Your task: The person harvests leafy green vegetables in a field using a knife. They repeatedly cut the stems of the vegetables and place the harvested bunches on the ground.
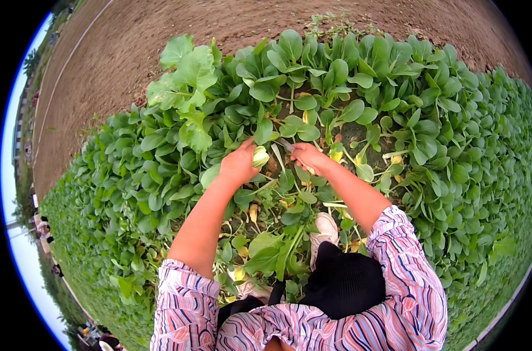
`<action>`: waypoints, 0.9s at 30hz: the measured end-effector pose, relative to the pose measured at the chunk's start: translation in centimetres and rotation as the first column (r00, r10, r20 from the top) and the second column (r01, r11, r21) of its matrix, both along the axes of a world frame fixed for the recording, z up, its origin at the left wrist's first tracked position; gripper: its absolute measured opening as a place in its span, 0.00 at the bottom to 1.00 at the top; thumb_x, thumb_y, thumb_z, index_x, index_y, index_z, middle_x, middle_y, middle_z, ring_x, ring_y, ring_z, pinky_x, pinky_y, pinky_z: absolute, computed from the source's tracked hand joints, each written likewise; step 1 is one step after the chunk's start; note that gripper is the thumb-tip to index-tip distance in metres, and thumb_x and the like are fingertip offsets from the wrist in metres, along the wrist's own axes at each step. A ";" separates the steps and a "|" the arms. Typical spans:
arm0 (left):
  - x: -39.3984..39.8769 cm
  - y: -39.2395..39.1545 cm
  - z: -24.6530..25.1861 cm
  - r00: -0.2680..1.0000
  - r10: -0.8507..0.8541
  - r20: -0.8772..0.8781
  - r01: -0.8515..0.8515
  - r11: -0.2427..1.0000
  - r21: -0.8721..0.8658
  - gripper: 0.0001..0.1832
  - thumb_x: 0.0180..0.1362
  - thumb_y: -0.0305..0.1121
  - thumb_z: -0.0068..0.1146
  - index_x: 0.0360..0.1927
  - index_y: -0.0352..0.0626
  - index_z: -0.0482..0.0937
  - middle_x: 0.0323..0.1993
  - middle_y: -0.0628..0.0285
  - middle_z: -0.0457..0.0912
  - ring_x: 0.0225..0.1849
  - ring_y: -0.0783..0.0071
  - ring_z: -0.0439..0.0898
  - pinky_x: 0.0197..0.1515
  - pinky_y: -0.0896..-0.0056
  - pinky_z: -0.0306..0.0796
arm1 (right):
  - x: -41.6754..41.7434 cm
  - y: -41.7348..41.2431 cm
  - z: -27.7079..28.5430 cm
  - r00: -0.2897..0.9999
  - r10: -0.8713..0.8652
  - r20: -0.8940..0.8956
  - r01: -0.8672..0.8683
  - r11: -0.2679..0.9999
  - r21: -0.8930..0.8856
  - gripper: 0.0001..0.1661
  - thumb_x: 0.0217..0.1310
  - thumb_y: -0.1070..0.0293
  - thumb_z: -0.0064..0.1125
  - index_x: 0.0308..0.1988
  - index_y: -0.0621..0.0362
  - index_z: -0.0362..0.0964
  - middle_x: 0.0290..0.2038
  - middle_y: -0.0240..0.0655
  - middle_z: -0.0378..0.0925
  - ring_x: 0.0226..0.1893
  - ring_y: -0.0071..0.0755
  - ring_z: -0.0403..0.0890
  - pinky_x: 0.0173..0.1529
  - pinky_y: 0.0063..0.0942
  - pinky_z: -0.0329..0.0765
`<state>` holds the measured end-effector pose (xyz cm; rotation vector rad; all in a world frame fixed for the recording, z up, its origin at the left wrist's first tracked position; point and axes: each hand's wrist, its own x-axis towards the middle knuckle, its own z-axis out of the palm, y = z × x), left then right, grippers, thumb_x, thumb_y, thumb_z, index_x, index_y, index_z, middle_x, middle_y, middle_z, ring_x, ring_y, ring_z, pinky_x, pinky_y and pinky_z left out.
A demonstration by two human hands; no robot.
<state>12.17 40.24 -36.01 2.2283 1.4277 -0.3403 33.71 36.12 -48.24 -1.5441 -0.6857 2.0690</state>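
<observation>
My left hand [239,164] is closed around a leafy green plant, likely bok choy, with its pale ribbed base [260,157] showing beside my fingers. My right hand [309,157] grips a knife, whose metal blade [285,143] points left towards the plants. Part of the handle is hidden in my fist. Between the two hands, a pale leaf stalk [278,155] hangs over the cut-over ground. Standing green plants [292,48] rise just beyond both hands.
Yellowed leaves [253,213] and cut leaves lie on the soil before me. A larger, lighter-green leafy plant [196,72] stands at the upper left. My pale shoe [325,228] is among the trimmings. Dense rows [476,145] extend right; bare brown soil [130,39] lies beyond the bed.
</observation>
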 end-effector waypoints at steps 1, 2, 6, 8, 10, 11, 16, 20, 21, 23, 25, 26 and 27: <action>0.0 -0.1 0.3 0.999 -0.021 0.039 0.021 1.000 0.005 0.33 0.42 0.32 0.62 0.57 0.46 0.70 0.62 0.59 0.67 0.47 0.53 0.78 0.49 0.58 0.73 | 0.7 -0.2 0.0 1.000 -0.007 0.001 0.007 1.000 0.020 0.23 0.67 0.63 0.45 0.59 0.55 0.63 0.35 0.26 0.72 0.22 0.17 0.67 0.23 0.19 0.64; -0.1 -0.4 0.6 0.996 -0.045 0.079 0.044 0.999 0.010 0.34 0.41 0.32 0.61 0.57 0.46 0.69 0.62 0.59 0.67 0.46 0.52 0.78 0.48 0.58 0.73 | 1.5 -0.6 0.1 1.000 -0.016 0.003 0.016 0.999 0.040 0.23 0.67 0.63 0.45 0.59 0.55 0.63 0.35 0.26 0.72 0.22 0.17 0.67 0.23 0.18 0.64; 0.3 -3.5 4.2 0.972 -0.156 0.173 0.149 0.987 0.054 0.39 0.38 0.29 0.65 0.60 0.48 0.66 0.67 0.62 0.61 0.41 0.54 0.79 0.44 0.60 0.75 | 1.3 -2.9 5.3 0.893 -0.348 -0.286 0.365 0.931 0.010 0.23 0.66 0.60 0.52 0.59 0.51 0.63 0.38 0.25 0.73 0.30 0.14 0.70 0.25 0.15 0.67; 1.2 -5.7 5.4 0.955 -0.194 0.226 0.190 0.981 0.039 0.40 0.37 0.29 0.67 0.60 0.48 0.66 0.69 0.64 0.57 0.42 0.55 0.79 0.43 0.60 0.75 | 1.1 -4.5 8.3 0.766 -0.491 -0.415 0.533 0.846 -0.015 0.25 0.64 0.61 0.56 0.58 0.50 0.63 0.39 0.25 0.73 0.33 0.14 0.70 0.26 0.14 0.69; 2.4 -8.1 5.9 0.934 -0.181 0.308 0.185 0.983 0.015 0.42 0.36 0.28 0.69 0.60 0.48 0.65 0.70 0.63 0.55 0.44 0.55 0.79 0.44 0.60 0.75 | 1.4 -5.7 9.6 0.710 -0.526 -0.469 0.618 0.784 0.057 0.26 0.62 0.62 0.59 0.58 0.50 0.63 0.40 0.24 0.73 0.36 0.14 0.70 0.27 0.14 0.70; 3.0 -9.1 6.2 0.916 -0.162 0.367 0.171 0.985 0.007 0.43 0.36 0.28 0.69 0.61 0.48 0.65 0.70 0.62 0.54 0.46 0.54 0.78 0.45 0.60 0.75 | 1.8 -5.9 9.5 0.676 -0.578 -0.457 0.672 0.738 0.062 0.25 0.63 0.66 0.57 0.59 0.51 0.63 0.40 0.25 0.73 0.34 0.14 0.71 0.27 0.15 0.70; 3.5 -12.5 7.8 0.801 0.023 0.599 -0.019 1.000 -0.013 0.42 0.37 0.26 0.67 0.60 0.46 0.65 0.66 0.57 0.62 0.56 0.55 0.74 0.53 0.63 0.73 | 3.3 -6.6 9.5 0.664 -0.628 -0.406 0.702 0.710 0.049 0.24 0.62 0.67 0.59 0.57 0.52 0.64 0.34 0.23 0.70 0.31 0.14 0.69 0.26 0.15 0.69; 4.2 -12.0 6.4 0.787 0.033 0.616 -0.105 0.991 0.081 0.37 0.40 0.25 0.63 0.59 0.44 0.67 0.59 0.53 0.71 0.55 0.54 0.75 0.56 0.63 0.70 | 0.5 -8.8 10.9 0.783 -0.481 -0.393 0.540 0.841 0.046 0.24 0.61 0.66 0.60 0.56 0.50 0.65 0.34 0.21 0.70 0.31 0.12 0.71 0.27 0.13 0.68; 4.2 -11.6 5.5 0.813 0.047 0.581 -0.093 0.994 0.051 0.36 0.40 0.26 0.62 0.59 0.44 0.67 0.58 0.53 0.72 0.54 0.54 0.75 0.56 0.62 0.70 | -0.8 -9.1 11.2 0.793 -0.440 -0.422 0.492 0.870 0.018 0.24 0.61 0.65 0.60 0.56 0.49 0.65 0.33 0.21 0.71 0.31 0.12 0.71 0.27 0.13 0.67; 3.5 -10.0 4.4 0.770 0.452 0.450 -0.282 0.874 -0.395 0.36 0.43 0.31 0.61 0.61 0.48 0.65 0.48 0.51 0.78 0.49 0.52 0.77 0.52 0.57 0.71 | -2.1 -8.5 11.2 0.828 -0.428 -0.362 0.448 0.893 -0.033 0.19 0.68 0.55 0.51 0.54 0.49 0.67 0.29 0.23 0.70 0.28 0.13 0.69 0.27 0.14 0.66; 3.5 -8.1 4.0 0.879 0.283 0.384 -0.198 0.949 -0.246 0.35 0.44 0.32 0.61 0.60 0.48 0.66 0.46 0.50 0.79 0.46 0.50 0.78 0.48 0.56 0.72 | -1.1 -7.9 8.6 0.919 -0.295 -0.263 0.325 0.943 0.077 0.21 0.71 0.52 0.42 0.54 0.51 0.67 0.29 0.25 0.69 0.27 0.16 0.69 0.27 0.16 0.67; 3.8 -7.2 4.3 0.934 0.191 0.302 -0.139 0.972 -0.188 0.35 0.43 0.31 0.61 0.60 0.49 0.66 0.46 0.51 0.79 0.46 0.51 0.79 0.47 0.56 0.72 | -0.9 -7.4 7.1 0.968 -0.230 -0.102 0.244 0.959 0.145 0.21 0.71 0.54 0.38 0.54 0.52 0.67 0.28 0.25 0.69 0.28 0.17 0.70 0.27 0.17 0.67; 5.1 -5.7 6.1 0.971 0.098 0.217 -0.052 0.976 -0.209 0.35 0.43 0.30 0.61 0.59 0.45 0.65 0.46 0.51 0.79 0.46 0.52 0.79 0.47 0.57 0.73 | -0.3 -7.3 5.4 0.988 -0.146 0.056 0.132 0.970 0.206 0.20 0.70 0.58 0.40 0.54 0.54 0.67 0.29 0.31 0.73 0.30 0.19 0.73 0.29 0.20 0.70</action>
